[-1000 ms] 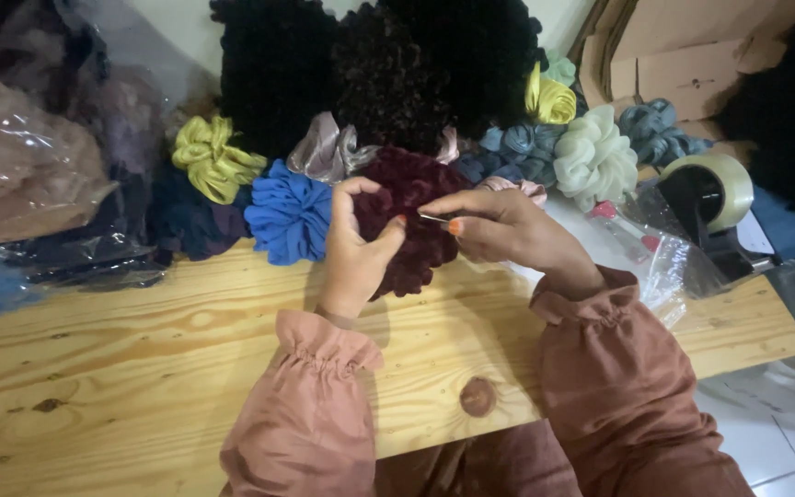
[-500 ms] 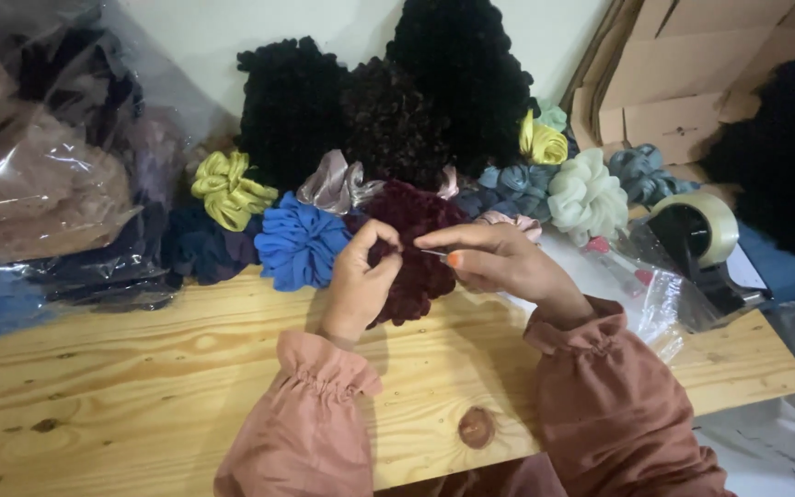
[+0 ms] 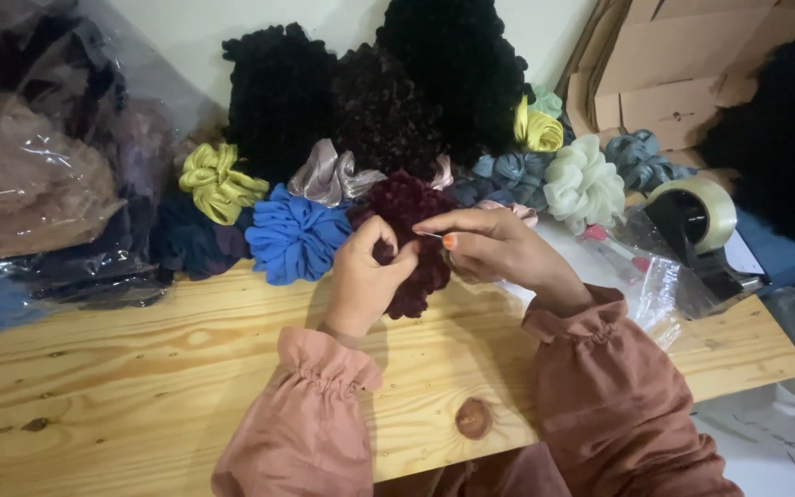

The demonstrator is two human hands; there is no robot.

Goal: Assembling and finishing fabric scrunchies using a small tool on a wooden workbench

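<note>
our left hand (image 3: 365, 271) and right hand (image 3: 494, 244) both have fingers pinched on the dark maroon scrunchie (image 3: 411, 239), held just above the wooden surface (image 3: 140, 368), beside the blue scrunchie (image 3: 292, 235).

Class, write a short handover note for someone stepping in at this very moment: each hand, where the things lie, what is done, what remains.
Left hand: pinches the dark red scrunchie over the wooden table.
Right hand: thumb and forefinger pinched at the scrunchie's edge; whatever they grip is too small to tell.
Nearby: blue scrunchie, yellow-green scrunchie, tape dispenser.
Done: cannot tell.
Left: the dark red scrunchie is not yet put down.
</note>
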